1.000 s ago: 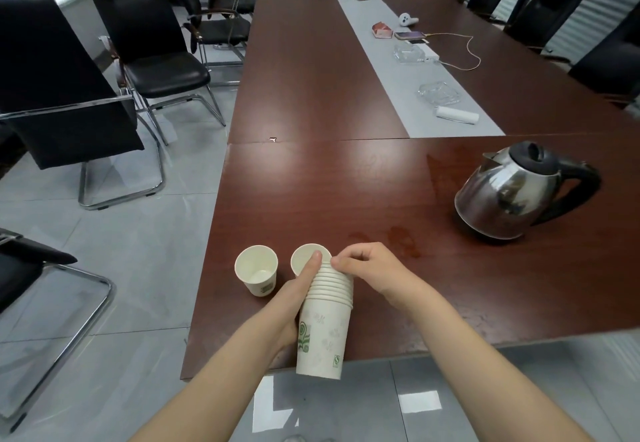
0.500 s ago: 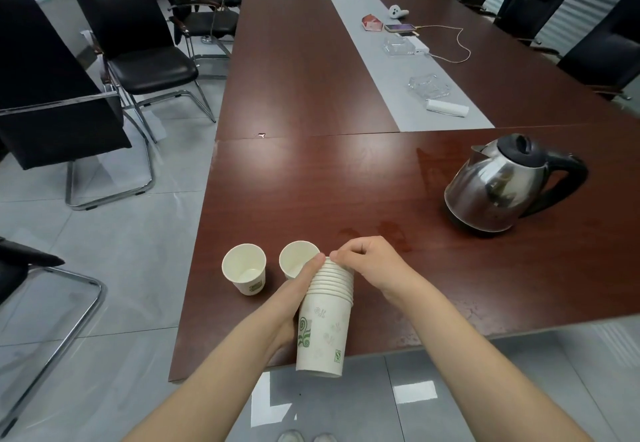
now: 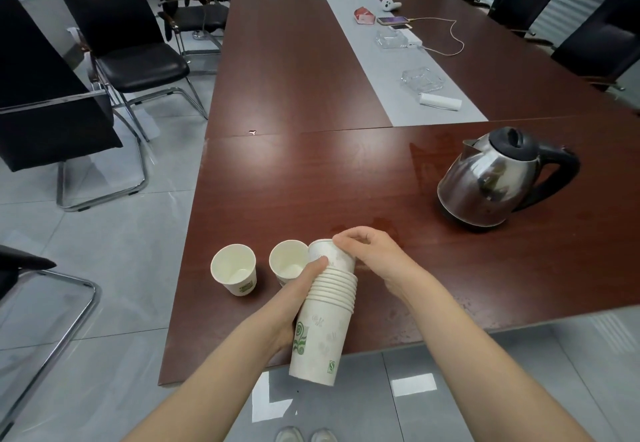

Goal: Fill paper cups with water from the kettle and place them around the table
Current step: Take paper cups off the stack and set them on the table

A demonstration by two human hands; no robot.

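where the grey tiled floor (image 3: pixel 104 251) runs down the left side, black chairs (image 3: pixel 138 67) on chrome frames stand back from the long dark-red table (image 3: pixel 311 171). near the table's front left corner two loose paper cups stand upright, side by side: the left cup (image 3: pixel 233 273) and, just right of it, the second cup (image 3: pixel 287 263). whether either holds water is hard to tell. next comes the left hand (image 3: pixel 298 297), fingers curled around a stack of paper cups (image 3: pixel 320 334), thumb lying up its side and touching the top cup (image 3: pixel 337 259). the stack is held in the air, tilted, its base hanging out past the near table edge and its mouth end over the tabletop, just beside the second cup. the top cup sits higher than the nested rims below it. the right hand (image 3: pixel 377 258) pinches that cup's rim between thumb and curled fingers. further right and back, the steel kettle (image 3: pixel 495 178) with black lid and handle stands on the table, well apart from both hands, spout facing left. behind it a grey runner (image 3: pixel 398 70) goes down the table's middle, carrying a white roll (image 3: pixel 440 102), a glass ashtray (image 3: pixel 420 79) and a phone (image 3: pixel 392 20) on a cable. further chairs (image 3: pixel 602 43) line the right side.
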